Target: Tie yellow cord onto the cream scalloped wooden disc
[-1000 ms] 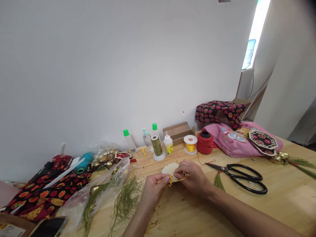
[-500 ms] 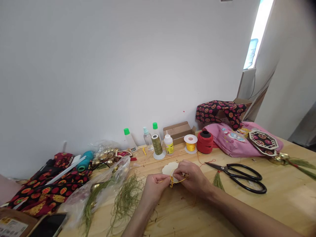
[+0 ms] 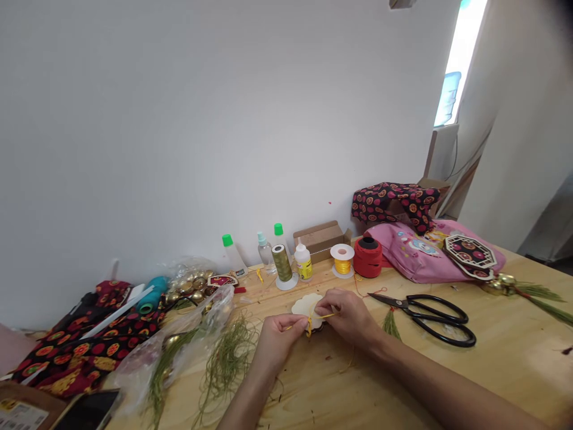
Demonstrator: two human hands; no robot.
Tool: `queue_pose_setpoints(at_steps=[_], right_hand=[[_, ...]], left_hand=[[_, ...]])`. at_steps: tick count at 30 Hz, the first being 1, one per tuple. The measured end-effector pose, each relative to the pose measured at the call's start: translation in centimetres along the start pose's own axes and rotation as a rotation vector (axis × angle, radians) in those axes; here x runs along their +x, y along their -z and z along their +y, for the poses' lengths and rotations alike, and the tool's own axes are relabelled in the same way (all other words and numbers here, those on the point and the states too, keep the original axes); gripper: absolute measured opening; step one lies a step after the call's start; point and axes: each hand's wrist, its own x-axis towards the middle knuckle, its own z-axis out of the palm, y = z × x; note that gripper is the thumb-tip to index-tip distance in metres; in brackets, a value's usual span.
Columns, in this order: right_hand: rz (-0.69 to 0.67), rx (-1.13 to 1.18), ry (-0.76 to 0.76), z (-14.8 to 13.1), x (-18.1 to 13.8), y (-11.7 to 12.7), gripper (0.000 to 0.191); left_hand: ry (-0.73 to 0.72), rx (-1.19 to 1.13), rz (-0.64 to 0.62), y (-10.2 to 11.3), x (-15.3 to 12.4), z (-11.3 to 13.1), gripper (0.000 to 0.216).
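My left hand [image 3: 276, 341] and my right hand [image 3: 347, 315] meet over the middle of the wooden table [image 3: 492, 370]. Both pinch a thin yellow cord [image 3: 310, 323] that is knotted between them, its short ends hanging down. Just behind the cord lies a pale scalloped wooden piece [image 3: 305, 306], which my right fingers touch. Each hand is closed on the cord.
Black scissors [image 3: 430, 318] lie right of my hands. Behind stand a yellow cord spool [image 3: 342, 260], a red spool [image 3: 367, 257], an olive thread cone [image 3: 282, 264], glue bottles [image 3: 304, 263] and a cardboard box [image 3: 320, 237]. Green tassel threads [image 3: 226, 361], a plastic bag [image 3: 188, 334] and patterned fabric [image 3: 76, 346] lie left; a pink bag [image 3: 421, 254] right.
My hands have drawn slightly closer together on the yellow cord, the loop pulled tighter. The view has shifted a little to the right; nothing else on the table has moved.
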Motion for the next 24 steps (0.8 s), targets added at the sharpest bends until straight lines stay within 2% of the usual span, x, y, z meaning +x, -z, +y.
queue_pose_setpoints(at_steps=[3,5,9,13,15,16,18,19,22,24], right_hand=[[0.066,0.04,-0.003,0.3,0.3,0.7,0.012],[0.169,0.076,0.027,0.0,0.4,1.5,0.012],[0.515,0.181,0.076,-0.9,0.4,3.7,0.008],[0.918,0.309,0.102,-0.9,0.7,6.0,0.009],[1.061,0.356,0.127,-0.6,1.0,6.7,0.017],[1.079,0.356,0.128,-0.5,1.1,6.9,0.021],[0.952,0.295,0.121,-0.4,1.1,6.5,0.023],[0.813,0.238,0.122,-0.4,1.1,6.0,0.022],[0.264,0.065,0.188,-0.7,0.7,3.3,0.016],[0.017,0.009,0.245,-1.0,0.3,1.3,0.02]], left_hand=[[-0.001,-0.069,0.026,0.4,0.3,-0.4,0.025],[0.008,-0.111,0.053,0.6,0.4,-0.4,0.024],[0.095,-0.118,0.116,0.8,0.3,0.1,0.03],[0.139,-0.139,0.1,0.8,0.0,0.5,0.033],[0.114,-0.166,0.089,0.7,0.0,0.6,0.033],[0.109,-0.172,0.087,0.7,0.0,0.6,0.033],[0.118,-0.17,0.089,0.7,0.0,0.5,0.034],[0.123,-0.169,0.088,0.7,0.0,0.5,0.034],[0.121,-0.167,0.071,0.6,0.0,0.5,0.034],[0.108,-0.15,0.049,0.5,-0.1,0.5,0.033]])
